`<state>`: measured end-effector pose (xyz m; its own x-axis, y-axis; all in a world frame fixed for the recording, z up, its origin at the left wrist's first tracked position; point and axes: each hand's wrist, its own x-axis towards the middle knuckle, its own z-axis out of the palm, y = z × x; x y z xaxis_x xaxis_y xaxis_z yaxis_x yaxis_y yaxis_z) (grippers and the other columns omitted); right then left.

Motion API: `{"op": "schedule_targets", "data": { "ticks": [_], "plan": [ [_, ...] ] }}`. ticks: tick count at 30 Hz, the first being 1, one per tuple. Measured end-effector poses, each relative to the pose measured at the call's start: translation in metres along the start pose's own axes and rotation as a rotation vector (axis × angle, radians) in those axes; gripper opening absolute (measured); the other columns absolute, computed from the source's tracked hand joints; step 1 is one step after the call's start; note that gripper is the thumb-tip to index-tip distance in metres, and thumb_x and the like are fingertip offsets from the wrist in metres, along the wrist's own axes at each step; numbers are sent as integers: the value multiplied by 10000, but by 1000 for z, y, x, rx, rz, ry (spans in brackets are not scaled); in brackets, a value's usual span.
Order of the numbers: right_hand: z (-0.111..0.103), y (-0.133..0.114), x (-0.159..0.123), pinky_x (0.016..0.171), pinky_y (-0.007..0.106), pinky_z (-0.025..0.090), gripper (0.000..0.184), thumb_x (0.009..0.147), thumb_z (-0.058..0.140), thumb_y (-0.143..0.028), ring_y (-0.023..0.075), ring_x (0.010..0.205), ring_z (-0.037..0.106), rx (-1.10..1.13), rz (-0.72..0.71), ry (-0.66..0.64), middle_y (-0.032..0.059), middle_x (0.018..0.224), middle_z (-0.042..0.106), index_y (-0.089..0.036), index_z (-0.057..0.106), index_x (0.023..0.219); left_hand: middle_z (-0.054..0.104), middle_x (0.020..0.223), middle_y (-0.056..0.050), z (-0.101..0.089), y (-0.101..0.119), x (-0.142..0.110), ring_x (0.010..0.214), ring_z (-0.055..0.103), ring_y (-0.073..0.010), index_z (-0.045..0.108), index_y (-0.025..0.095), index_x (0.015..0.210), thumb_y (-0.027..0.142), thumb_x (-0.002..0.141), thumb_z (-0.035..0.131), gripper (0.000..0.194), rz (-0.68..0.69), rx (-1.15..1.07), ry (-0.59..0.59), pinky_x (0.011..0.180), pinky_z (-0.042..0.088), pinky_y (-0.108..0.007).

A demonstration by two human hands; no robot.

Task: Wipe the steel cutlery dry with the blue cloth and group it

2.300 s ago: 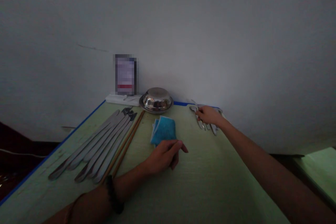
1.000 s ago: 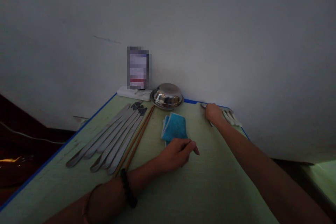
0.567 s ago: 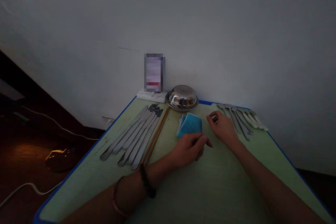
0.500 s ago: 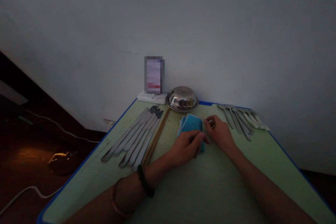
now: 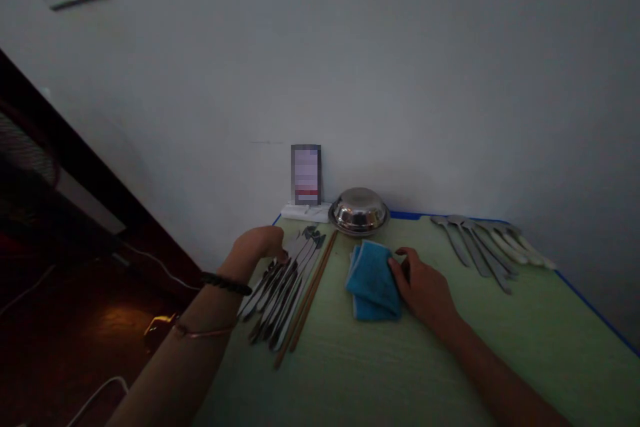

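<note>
My left hand (image 5: 263, 245) reaches over a fan of metal cutlery (image 5: 295, 273) on the left of the table, its fingers bent down among the upper parts. The fingertips are mostly hidden, so whether they grip a piece cannot be told. In the middle lies a folded blue cloth (image 5: 374, 287) with a pale edge. My right hand (image 5: 423, 283) rests at the cloth's right side, thumb at its edge and index finger apart from the thumb. It holds nothing that I can see. Two wooden chopsticks (image 5: 310, 303) lie between the cutlery and the cloth.
An upside-down steel bowl (image 5: 359, 210) sits at the back, beside a phone (image 5: 307, 173) propped on a white base (image 5: 305, 212). Several metal spoons (image 5: 483, 250) and white-handled utensils (image 5: 520, 247) lie at the right. The green table (image 5: 400, 373) has a blue edge against the wall.
My left hand has left the cloth and moved left to the cutlery. The cloth now lies more fully in view, with my right hand against its side. The view has shifted.
</note>
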<state>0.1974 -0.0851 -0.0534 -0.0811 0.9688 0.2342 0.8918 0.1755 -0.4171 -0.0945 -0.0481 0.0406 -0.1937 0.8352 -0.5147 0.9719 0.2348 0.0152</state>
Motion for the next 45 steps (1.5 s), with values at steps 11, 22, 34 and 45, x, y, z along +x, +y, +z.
{"op": "schedule_targets", "data": {
  "ticks": [11, 22, 34, 45],
  "plan": [
    [-1, 2, -1, 569, 272, 365, 263, 875, 331, -385, 191, 670, 633, 0, -23, -19, 9, 749, 673, -227, 483, 1020, 588, 1038, -76, 0, -6, 4, 869, 587, -178, 557, 132, 1048, 303, 847, 527, 265, -26, 47, -322, 746, 500, -369],
    [-4, 1, -1, 603, 301, 414, 362, 876, 297, -451, 194, 678, 615, 50, -20, -16, 27, 774, 645, -218, 489, 1076, 611, 1085, -189, 23, 46, -22, 1002, 565, -318, 617, 128, 1019, 494, 796, 431, 467, 235, 211, 211, 818, 443, -419],
    [2, -9, -11, 883, 386, 420, 434, 796, 477, -456, 210, 959, 497, 164, -384, -85, 98, 1068, 475, -216, 524, 1154, 567, 1070, -68, 27, 63, 0, 893, 577, -178, 524, 145, 1094, 314, 863, 505, 287, 252, 313, -77, 758, 495, -381],
    [1, -8, -11, 864, 372, 431, 374, 815, 470, -397, 194, 928, 503, 190, -370, -90, 86, 1039, 479, -222, 530, 1140, 687, 697, -137, 27, 54, 4, 674, 636, -217, 673, 97, 727, 388, 720, 491, 344, 347, 266, 67, 619, 462, -276]
  ]
}}
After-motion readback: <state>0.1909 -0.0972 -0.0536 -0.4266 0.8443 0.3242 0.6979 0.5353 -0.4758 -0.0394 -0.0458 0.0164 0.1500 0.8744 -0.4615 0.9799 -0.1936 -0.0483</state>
